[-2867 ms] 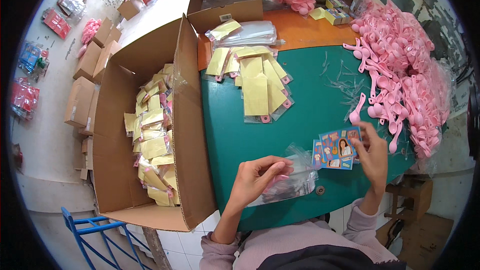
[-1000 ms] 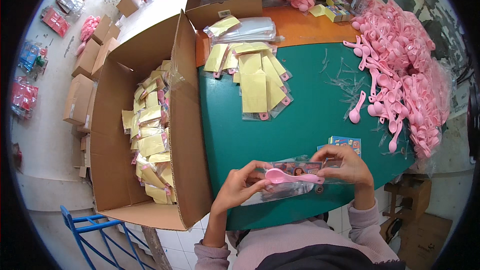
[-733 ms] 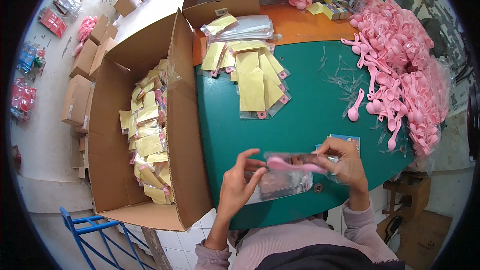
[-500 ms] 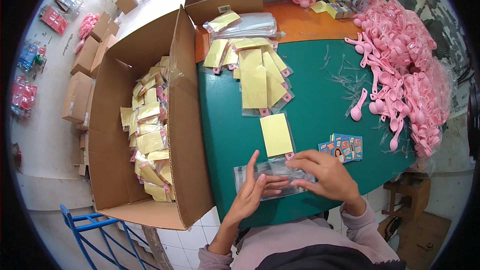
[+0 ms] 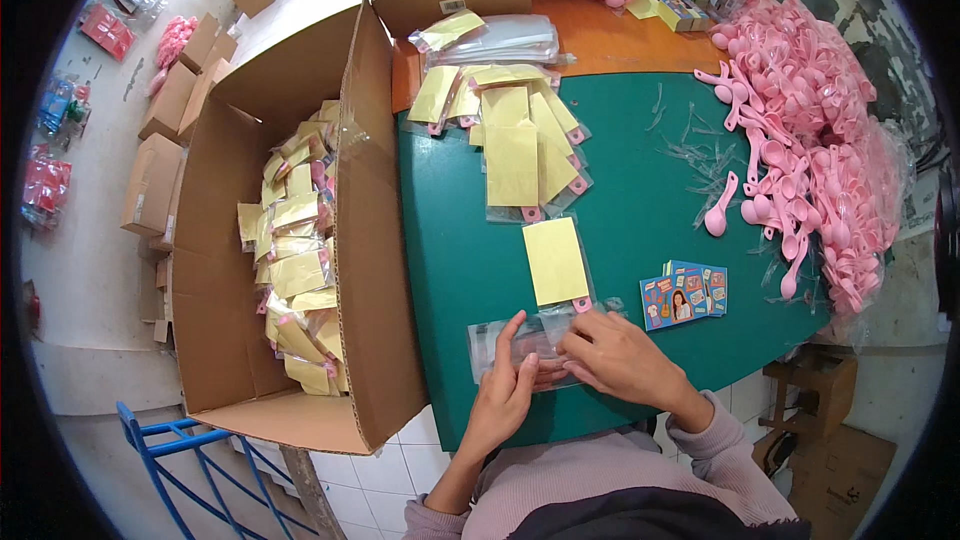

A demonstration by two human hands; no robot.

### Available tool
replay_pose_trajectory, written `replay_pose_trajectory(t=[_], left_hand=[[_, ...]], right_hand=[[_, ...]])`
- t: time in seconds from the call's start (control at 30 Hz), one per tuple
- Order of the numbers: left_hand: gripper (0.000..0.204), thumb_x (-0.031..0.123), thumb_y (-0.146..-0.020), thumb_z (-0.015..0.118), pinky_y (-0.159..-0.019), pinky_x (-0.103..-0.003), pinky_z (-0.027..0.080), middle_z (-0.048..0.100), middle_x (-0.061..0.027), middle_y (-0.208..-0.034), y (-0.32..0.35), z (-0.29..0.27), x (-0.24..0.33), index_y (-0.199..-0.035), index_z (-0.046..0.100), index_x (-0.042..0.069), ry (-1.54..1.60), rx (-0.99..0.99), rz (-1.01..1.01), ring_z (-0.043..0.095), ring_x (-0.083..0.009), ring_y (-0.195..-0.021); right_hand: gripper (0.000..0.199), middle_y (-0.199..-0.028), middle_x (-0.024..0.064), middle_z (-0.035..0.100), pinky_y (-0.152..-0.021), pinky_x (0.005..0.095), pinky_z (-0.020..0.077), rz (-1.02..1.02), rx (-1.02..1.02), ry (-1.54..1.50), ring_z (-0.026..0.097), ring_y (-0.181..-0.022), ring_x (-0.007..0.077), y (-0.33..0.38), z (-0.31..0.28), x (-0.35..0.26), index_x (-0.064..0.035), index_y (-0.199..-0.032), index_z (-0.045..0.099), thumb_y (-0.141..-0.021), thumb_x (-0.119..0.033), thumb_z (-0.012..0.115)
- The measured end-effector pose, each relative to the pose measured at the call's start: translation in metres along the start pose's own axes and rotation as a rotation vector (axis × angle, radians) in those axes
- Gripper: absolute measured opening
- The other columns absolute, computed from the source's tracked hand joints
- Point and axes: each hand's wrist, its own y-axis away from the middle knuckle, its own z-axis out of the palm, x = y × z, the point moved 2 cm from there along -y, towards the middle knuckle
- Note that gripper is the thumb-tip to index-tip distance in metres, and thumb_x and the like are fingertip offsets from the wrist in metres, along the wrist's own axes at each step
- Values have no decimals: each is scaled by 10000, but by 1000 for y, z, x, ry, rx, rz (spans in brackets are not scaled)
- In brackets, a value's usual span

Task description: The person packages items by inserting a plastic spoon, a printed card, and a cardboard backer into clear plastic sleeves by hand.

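Since the earlier frame, my right hand (image 5: pixel 630 360) has been moving in toward my left hand (image 5: pixel 505 390), and its fingertips are bunching narrowly at the clear bags (image 5: pixel 487 345); I cannot tell whether they are pinching one. My left hand is spreading, thumb and forefinger apart, its other fingers lying along the film. These bags are sitting directly under both hands. They are looking light, limp and slippery, so I am judging a corner or edge the best hold. They are overlapping too closely to count. One yellow-backed packet (image 5: pixel 555 262) is lying just beyond my hands, at least two blue picture cards (image 5: pixel 668 305) are overlapping rightward of my right hand, and one pink spoon (image 5: pixel 716 221) is lying farther beyond them.
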Motion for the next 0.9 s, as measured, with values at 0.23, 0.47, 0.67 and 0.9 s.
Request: replay_pose_trajectory(t=[0.23, 0.47, 0.67, 0.9], left_hand=[[447, 139, -961, 342, -798, -336, 504, 639, -172, -927, 0, -1, -1, -1375, 186, 77, -93, 15, 45, 630, -216, -879], [458, 99, -924, 442, -706, -253, 500, 645, -107, -835, -13, -6, -6, -1348, 271, 91, 182, -11, -40, 612, -126, -770], [465, 36, -882, 504, -581, -200, 462, 620, -38, -720, -22, -11, 5, -1309, 330, 91, 4, 8, -13, 551, -57, -646], [177, 75, -893, 501, -581, -181, 449, 670, -80, -823, -20, -12, 3, -1061, 532, 29, 120, -22, -6, 546, -32, -638]], right_hand=[[186, -836, 98, 475, -698, 377, 401, -11, 21, -50, 502, -778, 274, -3, 4, -2, -45, -868, 520, -754, -146, 625], [171, -794, 76, 472, -707, 362, 382, -173, 67, 78, 489, -744, 243, -3, 14, -6, -56, -837, 531, -738, -148, 636], [126, -770, 58, 473, -735, 351, 376, -262, -24, -175, 486, -741, 216, 3, -10, 0, -61, -804, 529, -747, -120, 624], [195, -748, 10, 475, -592, 218, 374, 113, 246, -752, 460, -696, 85, 27, -159, 132, -41, -741, 497, -792, -187, 616]])
